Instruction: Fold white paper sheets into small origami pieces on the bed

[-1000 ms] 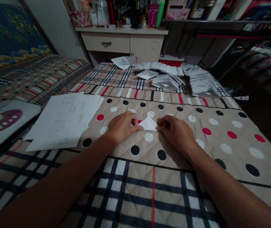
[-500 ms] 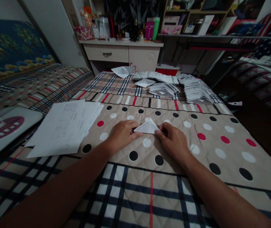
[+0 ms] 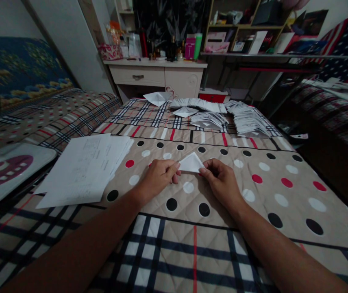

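A small piece of white paper folded into a triangle is held between my two hands, its peak pointing away from me. My left hand pinches the left corner between thumb and fingers. At the right corner, my right hand grips the paper with thumb and forefinger. Beneath it lies the bedspread, patterned with dots and plaid. To the left of my left hand rests a stack of printed paper sheets.
Farther back on the bed lie rows of folded papers, a smaller folded pile and a loose folded paper. A white plastic object with a purple panel sits at the left. Behind the bed stands a white dresser.
My left hand has shifted its hold, its thumb now lying along the triangle's left corner. The triangle looks slightly more tilted. The view has tipped up a little.
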The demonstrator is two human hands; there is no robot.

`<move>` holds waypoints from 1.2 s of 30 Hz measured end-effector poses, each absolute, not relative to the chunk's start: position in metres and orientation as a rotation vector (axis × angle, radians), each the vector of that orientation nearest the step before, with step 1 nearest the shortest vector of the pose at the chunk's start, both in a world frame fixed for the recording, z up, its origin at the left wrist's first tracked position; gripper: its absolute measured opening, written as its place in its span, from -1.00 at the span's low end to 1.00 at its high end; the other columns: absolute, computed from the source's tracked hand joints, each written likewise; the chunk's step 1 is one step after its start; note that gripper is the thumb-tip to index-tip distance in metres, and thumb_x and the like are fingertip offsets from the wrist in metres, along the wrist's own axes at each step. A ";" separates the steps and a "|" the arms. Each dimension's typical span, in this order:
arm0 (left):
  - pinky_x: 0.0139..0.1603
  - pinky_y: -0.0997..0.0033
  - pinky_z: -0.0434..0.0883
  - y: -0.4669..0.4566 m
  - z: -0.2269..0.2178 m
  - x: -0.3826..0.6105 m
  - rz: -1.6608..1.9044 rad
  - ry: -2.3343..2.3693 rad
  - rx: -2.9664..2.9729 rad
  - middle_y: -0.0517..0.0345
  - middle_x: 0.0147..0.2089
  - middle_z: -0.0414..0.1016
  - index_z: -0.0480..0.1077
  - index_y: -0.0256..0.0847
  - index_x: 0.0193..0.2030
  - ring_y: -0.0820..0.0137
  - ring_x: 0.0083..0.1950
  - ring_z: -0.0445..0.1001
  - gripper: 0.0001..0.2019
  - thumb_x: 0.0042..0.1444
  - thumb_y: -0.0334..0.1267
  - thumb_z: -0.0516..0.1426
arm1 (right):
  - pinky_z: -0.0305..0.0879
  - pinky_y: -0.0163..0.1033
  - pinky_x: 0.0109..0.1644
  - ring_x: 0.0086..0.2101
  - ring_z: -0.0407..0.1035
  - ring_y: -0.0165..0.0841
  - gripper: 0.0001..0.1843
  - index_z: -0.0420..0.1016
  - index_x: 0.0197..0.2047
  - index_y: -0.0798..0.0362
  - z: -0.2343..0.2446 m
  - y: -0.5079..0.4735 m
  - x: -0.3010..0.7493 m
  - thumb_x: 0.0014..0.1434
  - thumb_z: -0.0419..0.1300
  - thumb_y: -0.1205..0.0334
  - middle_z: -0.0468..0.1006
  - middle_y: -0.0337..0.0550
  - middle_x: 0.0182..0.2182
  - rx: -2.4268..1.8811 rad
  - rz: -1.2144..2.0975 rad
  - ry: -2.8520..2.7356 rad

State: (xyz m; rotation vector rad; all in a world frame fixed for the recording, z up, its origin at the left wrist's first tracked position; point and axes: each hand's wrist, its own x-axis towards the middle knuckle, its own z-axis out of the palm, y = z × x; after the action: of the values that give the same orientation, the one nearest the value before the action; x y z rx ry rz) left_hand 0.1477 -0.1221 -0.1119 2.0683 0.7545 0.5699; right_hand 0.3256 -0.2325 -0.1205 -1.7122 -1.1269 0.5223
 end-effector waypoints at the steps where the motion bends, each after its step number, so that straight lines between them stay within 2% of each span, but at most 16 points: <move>1: -0.43 0.51 0.28 -0.122 -0.112 0.148 0.548 0.759 2.083 0.19 -0.53 0.52 0.50 -0.26 -0.44 0.49 -0.50 0.42 -0.65 0.25 -0.12 0.06 | 0.10 -0.32 -0.41 -0.48 0.24 -0.41 -0.84 0.42 -0.38 0.06 -0.121 -0.232 0.325 0.12 0.20 0.15 0.41 -0.27 -0.52 -1.670 0.537 -1.126; 4: -0.49 0.52 0.18 -0.124 -0.112 0.149 0.490 0.776 2.147 0.22 -0.55 0.50 0.50 -0.25 -0.54 0.51 -0.53 0.35 -0.73 0.12 -0.16 0.18 | 0.12 -0.33 -0.41 -0.47 0.25 -0.42 -0.83 0.42 -0.38 0.07 -0.120 -0.232 0.322 0.11 0.23 0.14 0.41 -0.27 -0.51 -1.565 0.600 -1.130; 9: -0.50 0.52 0.16 -0.133 -0.114 0.152 0.449 0.729 2.126 0.21 -0.60 0.46 0.51 -0.26 -0.55 0.51 -0.56 0.34 -0.71 0.13 -0.20 0.15 | 0.12 -0.35 -0.45 -0.49 0.25 -0.44 -0.78 0.48 -0.38 0.09 -0.115 -0.231 0.310 -0.04 0.39 0.16 0.43 -0.30 -0.52 -1.510 0.731 -1.160; 15: -0.50 0.52 0.20 -0.138 -0.113 0.152 0.481 0.734 2.134 0.17 -0.63 0.44 0.49 -0.28 -0.59 0.50 -0.57 0.35 -0.67 0.14 -0.17 0.15 | 0.07 -0.35 -0.51 -0.57 0.19 -0.47 -0.79 0.46 -0.53 0.11 -0.115 -0.231 0.307 -0.09 0.38 0.19 0.38 -0.31 -0.62 -1.445 0.845 -0.987; 18: -0.50 0.53 0.29 -0.138 -0.111 0.152 0.467 0.682 2.000 0.13 -0.57 0.50 0.49 -0.29 -0.50 0.50 -0.57 0.39 -0.67 0.19 -0.16 0.10 | 0.09 -0.34 -0.51 -0.59 0.23 -0.47 -0.80 0.49 -0.52 0.11 -0.115 -0.230 0.309 -0.06 0.36 0.18 0.44 -0.27 -0.63 -1.431 0.868 -0.925; 22: -0.53 0.50 0.38 -0.137 -0.112 0.153 0.435 0.636 1.781 0.08 -0.54 0.54 0.46 -0.32 -0.34 0.46 -0.59 0.43 -0.65 0.26 -0.10 0.00 | 0.26 -0.32 -0.40 -0.53 0.40 -0.40 -0.81 0.57 -0.41 0.11 -0.113 -0.231 0.313 0.01 0.33 0.14 0.57 -0.17 -0.57 -1.357 0.925 -0.867; 25: -0.57 0.49 0.38 -0.136 -0.113 0.152 0.450 0.655 1.729 0.08 -0.59 0.51 0.42 -0.31 -0.39 0.44 -0.62 0.43 -0.58 0.28 -0.03 -0.04 | 0.33 -0.31 -0.37 -0.51 0.46 -0.38 -0.80 0.56 -0.36 0.12 -0.111 -0.232 0.314 0.04 0.32 0.13 0.60 -0.14 -0.53 -1.344 0.970 -0.840; 28: -0.58 0.50 0.35 -0.133 -0.113 0.151 0.512 0.718 1.723 0.12 -0.64 0.45 0.38 -0.28 -0.47 0.46 -0.64 0.40 -0.53 0.28 0.03 -0.05 | 0.34 -0.31 -0.41 -0.57 0.43 -0.41 -0.78 0.51 -0.39 0.11 -0.111 -0.235 0.314 0.07 0.30 0.10 0.60 -0.14 -0.52 -1.337 1.006 -0.857; 31: -0.53 0.53 0.35 -0.129 -0.113 0.151 0.634 0.764 1.762 0.14 -0.55 0.48 0.44 -0.29 -0.43 0.49 -0.57 0.41 -0.62 0.22 -0.01 0.07 | 0.28 -0.32 -0.48 -0.63 0.36 -0.45 -0.74 0.46 -0.46 0.11 -0.112 -0.237 0.312 0.13 0.24 0.09 0.54 -0.18 -0.57 -1.356 1.037 -0.938; 34: -0.46 0.55 0.34 -0.129 -0.113 0.154 0.743 0.759 1.806 0.18 -0.43 0.52 0.50 -0.27 -0.28 0.50 -0.46 0.44 -0.80 0.03 -0.18 0.27 | 0.18 -0.36 -0.53 -0.65 0.29 -0.49 -0.73 0.44 -0.47 0.11 -0.114 -0.238 0.310 0.18 0.19 0.12 0.47 -0.23 -0.61 -1.420 1.022 -1.059; 36: -0.46 0.57 0.31 -0.130 -0.113 0.155 0.735 0.731 1.840 0.23 -0.46 0.48 0.49 -0.27 -0.35 0.51 -0.45 0.41 -0.83 -0.06 -0.24 0.31 | 0.13 -0.36 -0.54 -0.63 0.26 -0.50 -0.75 0.45 -0.44 0.10 -0.115 -0.239 0.309 0.20 0.17 0.14 0.46 -0.24 -0.59 -1.469 0.994 -1.164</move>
State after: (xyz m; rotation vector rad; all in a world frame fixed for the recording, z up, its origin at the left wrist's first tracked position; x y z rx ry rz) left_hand 0.1552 -0.1300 -0.1126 1.8405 0.7315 0.7351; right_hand 0.3089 -0.2391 -0.1152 -1.4687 -1.1641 0.9941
